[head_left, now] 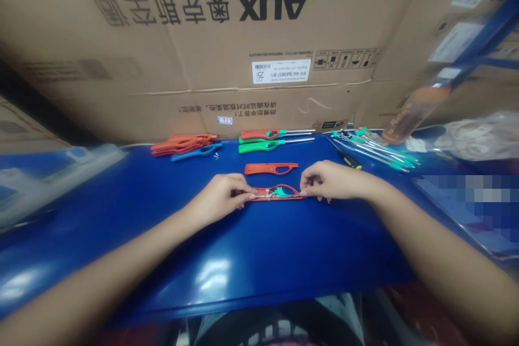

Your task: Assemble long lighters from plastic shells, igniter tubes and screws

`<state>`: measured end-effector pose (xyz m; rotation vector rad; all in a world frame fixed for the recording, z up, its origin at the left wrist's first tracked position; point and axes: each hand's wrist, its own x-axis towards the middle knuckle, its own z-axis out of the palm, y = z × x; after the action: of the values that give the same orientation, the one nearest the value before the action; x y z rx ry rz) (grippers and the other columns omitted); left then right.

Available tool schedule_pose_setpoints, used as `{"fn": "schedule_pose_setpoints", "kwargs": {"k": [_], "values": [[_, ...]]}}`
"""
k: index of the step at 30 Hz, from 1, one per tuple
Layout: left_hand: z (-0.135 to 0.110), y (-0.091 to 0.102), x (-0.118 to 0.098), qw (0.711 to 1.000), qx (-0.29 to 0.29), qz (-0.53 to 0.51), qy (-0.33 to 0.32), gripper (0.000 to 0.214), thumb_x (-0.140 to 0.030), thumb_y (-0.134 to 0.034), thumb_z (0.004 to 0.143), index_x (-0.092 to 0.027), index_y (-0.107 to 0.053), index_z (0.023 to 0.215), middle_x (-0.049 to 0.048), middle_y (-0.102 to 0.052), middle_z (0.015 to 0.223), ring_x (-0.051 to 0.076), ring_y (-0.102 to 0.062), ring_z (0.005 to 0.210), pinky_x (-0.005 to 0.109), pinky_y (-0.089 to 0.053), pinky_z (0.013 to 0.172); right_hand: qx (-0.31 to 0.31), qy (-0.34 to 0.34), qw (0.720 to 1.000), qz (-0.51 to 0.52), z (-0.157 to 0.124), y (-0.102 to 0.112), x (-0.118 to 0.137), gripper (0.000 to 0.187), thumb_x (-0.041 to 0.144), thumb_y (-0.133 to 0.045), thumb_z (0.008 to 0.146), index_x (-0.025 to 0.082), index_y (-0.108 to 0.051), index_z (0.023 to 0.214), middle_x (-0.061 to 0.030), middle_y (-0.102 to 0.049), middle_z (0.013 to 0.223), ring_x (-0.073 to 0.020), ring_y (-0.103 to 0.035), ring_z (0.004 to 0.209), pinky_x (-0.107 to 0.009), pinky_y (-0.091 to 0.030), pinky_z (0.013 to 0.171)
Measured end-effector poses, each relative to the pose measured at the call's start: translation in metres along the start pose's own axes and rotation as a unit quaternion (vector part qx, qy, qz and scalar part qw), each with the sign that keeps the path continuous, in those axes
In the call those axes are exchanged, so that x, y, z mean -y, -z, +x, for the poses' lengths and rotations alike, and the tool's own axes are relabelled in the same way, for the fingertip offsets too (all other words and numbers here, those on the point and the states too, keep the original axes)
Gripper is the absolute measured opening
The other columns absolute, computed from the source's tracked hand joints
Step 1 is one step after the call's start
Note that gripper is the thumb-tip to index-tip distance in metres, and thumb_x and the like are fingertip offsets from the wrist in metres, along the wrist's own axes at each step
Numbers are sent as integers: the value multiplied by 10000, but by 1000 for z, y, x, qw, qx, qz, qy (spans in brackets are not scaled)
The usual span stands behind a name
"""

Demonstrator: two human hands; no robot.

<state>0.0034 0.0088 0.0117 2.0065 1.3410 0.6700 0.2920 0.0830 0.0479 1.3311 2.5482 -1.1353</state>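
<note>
An open orange lighter half-shell (263, 192) lies in front of me, with a green trigger (280, 192) and thin pale internal parts in it. My left hand (225, 194) is closed in a pinch at the shell's left end. At its right end, where the thin parts come out, my right hand (332, 181) pinches with thumb and forefinger. What exactly sits between the fingertips is too small to make out. Just beyond lies a second orange half-shell (263, 169), with its trigger loop to the right.
Behind are stacked orange shells (178, 144), a blue shell (194, 152), and red (255, 134) and green lighters (255, 146) with metal rods. A screwdriver (351, 161) lies near a pile of rods with green triggers (377, 148). A bottle (416, 113) and cardboard boxes (182, 54) border the blue table (259, 259).
</note>
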Motion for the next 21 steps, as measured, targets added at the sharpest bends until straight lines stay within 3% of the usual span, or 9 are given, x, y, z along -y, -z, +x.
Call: {"fn": "schedule_pose_setpoints", "kwargs": {"k": [3, 5, 7, 10, 16, 21], "values": [[0, 1, 0, 1000, 3, 2, -7, 192, -246, -652, 911, -193, -803, 1016, 33, -666, 850, 89, -648, 569, 207, -533, 562, -77, 116, 990, -6, 0, -6, 6, 171, 329, -658, 883, 178, -715, 939, -24, -685, 762, -127, -612, 580, -250, -483, 558], [0, 1, 1, 1000, 2, 5, -11, 201, -241, -645, 915, -194, -800, 1034, 34, -663, 854, 89, -646, 569, 212, -538, 571, -149, 221, 963, -30, 3, -17, 12, 159, 292, -648, 905, 198, -725, 1006, -41, -699, 913, -142, -639, 734, -268, -498, 683], [1, 1, 1, 1000, 3, 4, -15, 206, -239, -640, 917, -190, -798, 1040, 35, -660, 858, 89, -646, 568, 218, -543, 581, -185, 271, 943, -59, 9, -30, 17, 132, 263, -634, 927, 225, -732, 1008, -42, -690, 1013, -165, -647, 895, -293, -491, 801], [1, 1, 2, 1000, 2, 6, -24, 210, -244, -638, 917, -191, -795, 1047, 34, -657, 858, 95, -648, 579, 223, -545, 590, -238, 256, 934, -70, 19, -47, 19, 109, 233, -623, 939, 229, -729, 965, -40, -685, 1015, -183, -635, 976, -308, -473, 851], [1, 1, 3, 999, 1, 16, -44, 213, -292, -633, 934, -212, -798, 1044, 32, -662, 836, 107, -643, 607, 227, -533, 601, -201, 221, 954, -22, 32, -54, 17, 44, 207, -664, 902, 191, -690, 871, -31, -714, 904, -159, -628, 834, -270, -444, 742], [1, 1, 4, 998, -3, 18, -65, 212, -326, -637, 940, -220, -800, 1026, 30, -659, 814, 112, -633, 629, 224, -520, 599, -194, 185, 963, 30, 36, -54, 20, 71, 172, -660, 875, 178, -672, 806, -3, -668, 766, -116, -544, 660, -236, -397, 633]]}}
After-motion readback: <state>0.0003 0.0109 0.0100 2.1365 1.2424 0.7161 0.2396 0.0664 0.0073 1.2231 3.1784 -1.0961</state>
